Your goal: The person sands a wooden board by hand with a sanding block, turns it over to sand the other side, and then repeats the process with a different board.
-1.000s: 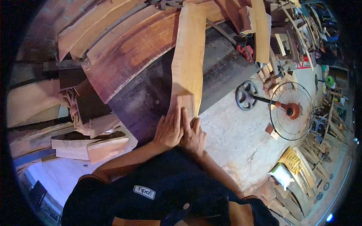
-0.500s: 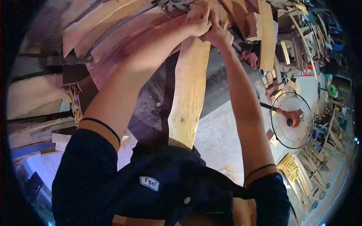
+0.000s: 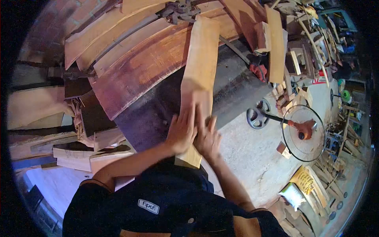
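A long pale wooden plank (image 3: 203, 51) points away from my body over a dark flat surface. Near its closer end, my left hand (image 3: 182, 134) and my right hand (image 3: 208, 140) are side by side on top of it. Between their fingers is a small light-brown block (image 3: 201, 98), smeared by motion, pressed against the plank's face. Its underside is hidden. The fingers of both hands lie along the block and point away from me.
Wide reddish-brown boards (image 3: 150, 73) lie across the far side. A dark metal part (image 3: 179, 12) rests beyond them. To the right are a red-handled tool (image 3: 258, 72), a standing fan (image 3: 303, 133) and its round base (image 3: 258, 113). Stacked offcuts (image 3: 73, 158) are at left.
Both hands have moved from the plank's far end back to its near end, close to my body, bringing the block along. The plank's far end now shows.
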### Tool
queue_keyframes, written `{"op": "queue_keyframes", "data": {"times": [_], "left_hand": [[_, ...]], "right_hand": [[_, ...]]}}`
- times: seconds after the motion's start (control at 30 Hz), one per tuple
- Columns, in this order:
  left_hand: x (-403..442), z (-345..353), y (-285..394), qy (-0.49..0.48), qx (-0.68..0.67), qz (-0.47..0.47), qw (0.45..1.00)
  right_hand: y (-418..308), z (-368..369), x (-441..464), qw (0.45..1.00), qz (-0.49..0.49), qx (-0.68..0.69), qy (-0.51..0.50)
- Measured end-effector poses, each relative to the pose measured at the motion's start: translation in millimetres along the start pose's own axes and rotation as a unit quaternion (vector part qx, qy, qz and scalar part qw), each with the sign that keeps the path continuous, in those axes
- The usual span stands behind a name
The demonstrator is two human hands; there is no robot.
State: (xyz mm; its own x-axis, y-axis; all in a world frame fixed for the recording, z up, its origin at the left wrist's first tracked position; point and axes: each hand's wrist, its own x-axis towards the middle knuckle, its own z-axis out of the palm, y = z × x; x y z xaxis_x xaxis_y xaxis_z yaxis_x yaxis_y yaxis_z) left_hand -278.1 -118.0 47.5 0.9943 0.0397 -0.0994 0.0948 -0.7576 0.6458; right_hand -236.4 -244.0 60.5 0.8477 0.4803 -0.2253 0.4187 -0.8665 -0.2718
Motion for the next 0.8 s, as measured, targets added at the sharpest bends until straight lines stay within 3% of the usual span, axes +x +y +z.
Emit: {"op": "queue_keyframes", "data": {"times": [0.13,0.23,0.3,0.4,0.53,0.57,0.6,0.67,0.7,0.77,0.8], "left_hand": [[154,-22,-36,0.121,0.045,0.062,0.990],[266,-43,-60,0.141,0.080,0.059,0.985],[325,-58,-70,0.060,0.043,0.009,0.997],[366,-55,-81,0.068,0.039,-0.028,0.997],[326,-52,-62,0.063,0.023,-0.070,0.995],[311,-35,-71,0.095,0.055,-0.015,0.994],[274,-24,-63,0.145,0.100,0.004,0.984],[196,-21,-37,0.084,-0.009,-0.025,0.996],[167,5,-42,0.203,0.045,0.043,0.977],[99,12,-19,0.210,0.042,0.054,0.975],[71,12,-7,0.094,0.044,-0.035,0.994]], "right_hand": [[18,-35,147,0.995,-0.024,-0.014,0.094],[35,-54,254,0.991,-0.018,-0.033,0.128],[39,-77,303,0.997,-0.006,-0.035,0.074],[44,-86,334,0.995,-0.025,-0.067,0.069],[40,-72,300,0.992,0.015,-0.096,0.084],[33,-76,274,0.998,0.036,-0.045,0.034],[27,-70,245,0.998,0.038,-0.032,0.050],[28,-50,182,0.997,-0.009,-0.012,0.072],[29,-37,150,0.993,-0.033,-0.017,0.114],[20,-31,90,0.997,-0.015,-0.010,0.074],[21,-21,66,0.995,-0.038,0.010,0.095]]}}
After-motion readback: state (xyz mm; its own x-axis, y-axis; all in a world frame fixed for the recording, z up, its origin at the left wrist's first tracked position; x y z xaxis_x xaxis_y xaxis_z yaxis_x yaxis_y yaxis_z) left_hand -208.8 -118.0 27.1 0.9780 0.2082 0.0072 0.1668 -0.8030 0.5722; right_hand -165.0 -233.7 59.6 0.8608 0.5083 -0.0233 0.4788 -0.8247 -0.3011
